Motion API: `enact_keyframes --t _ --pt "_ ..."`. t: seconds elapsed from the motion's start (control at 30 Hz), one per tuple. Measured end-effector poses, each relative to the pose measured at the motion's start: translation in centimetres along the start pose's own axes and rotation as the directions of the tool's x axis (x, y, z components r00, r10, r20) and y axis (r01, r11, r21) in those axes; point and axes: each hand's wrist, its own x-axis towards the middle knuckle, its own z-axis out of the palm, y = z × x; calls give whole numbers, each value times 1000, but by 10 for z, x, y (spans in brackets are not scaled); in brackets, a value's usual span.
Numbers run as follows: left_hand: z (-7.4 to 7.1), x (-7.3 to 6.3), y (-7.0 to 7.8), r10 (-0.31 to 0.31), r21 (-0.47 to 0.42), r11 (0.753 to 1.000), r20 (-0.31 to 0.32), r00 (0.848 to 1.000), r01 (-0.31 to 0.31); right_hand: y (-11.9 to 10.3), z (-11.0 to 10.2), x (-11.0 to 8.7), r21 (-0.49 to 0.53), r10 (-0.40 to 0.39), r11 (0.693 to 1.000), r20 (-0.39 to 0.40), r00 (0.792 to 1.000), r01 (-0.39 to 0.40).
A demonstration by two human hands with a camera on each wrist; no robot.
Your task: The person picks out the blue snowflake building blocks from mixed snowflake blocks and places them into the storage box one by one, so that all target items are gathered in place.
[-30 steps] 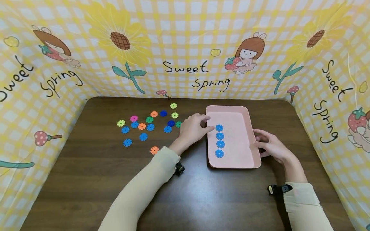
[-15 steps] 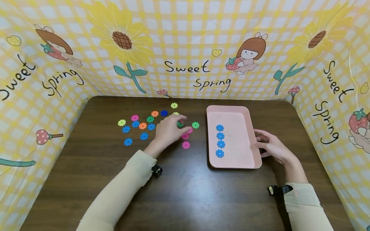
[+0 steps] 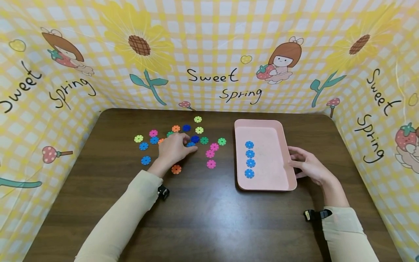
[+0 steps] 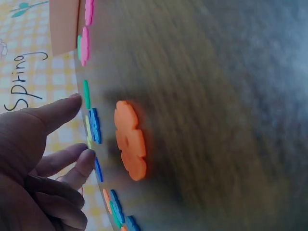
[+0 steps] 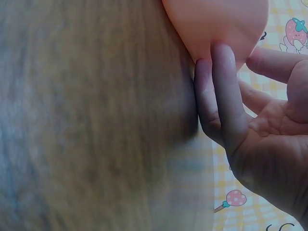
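right hand [image 3: 309, 168] touches pink tray [image 3: 270, 156], left hand [image 3: 173, 147] over coloured discs [image 3: 195, 139].

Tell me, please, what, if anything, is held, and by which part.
The left hand visibly holds nothing; the right hand touches the pink tray on its outer right side, without a clear grip.

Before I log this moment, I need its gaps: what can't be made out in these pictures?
Head: part of a green disc, hidden by the left hand.
Left wrist: the rest of a pink disc, cut off by the top edge.
Right wrist: inside of the tray, hidden by its wall.
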Motion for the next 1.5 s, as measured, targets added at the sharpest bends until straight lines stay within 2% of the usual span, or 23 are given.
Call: enact_keyframes --t 0.17,0.43,0.77,1.1,1.37,1.5 --pt "0 0 -3 -30 17 999 45 999 29 0 0 0 -5 1 1000 4 1000 -1" --pt "0 2 -2 -32 -5 999 67 997 32 -1 0 0 -9 8 1000 0 1000 -8" --pt "0 0 -4 17 -54 998 20 1000 -16 0 0 1 -10 12 1000 3 1000 -12" --pt "2 -3 -8 80 -154 985 -29 996 -83 0 -1 1 -2 5 1000 5 1000 -5" --pt "-1 -4 -2 91 -178 979 -38 995 -97 1 -2 0 -14 5 1000 3 1000 -5" --pt "-3 -3 6 97 -214 971 -52 994 -106 0 -1 0 -13 5 1000 5 1000 -5"
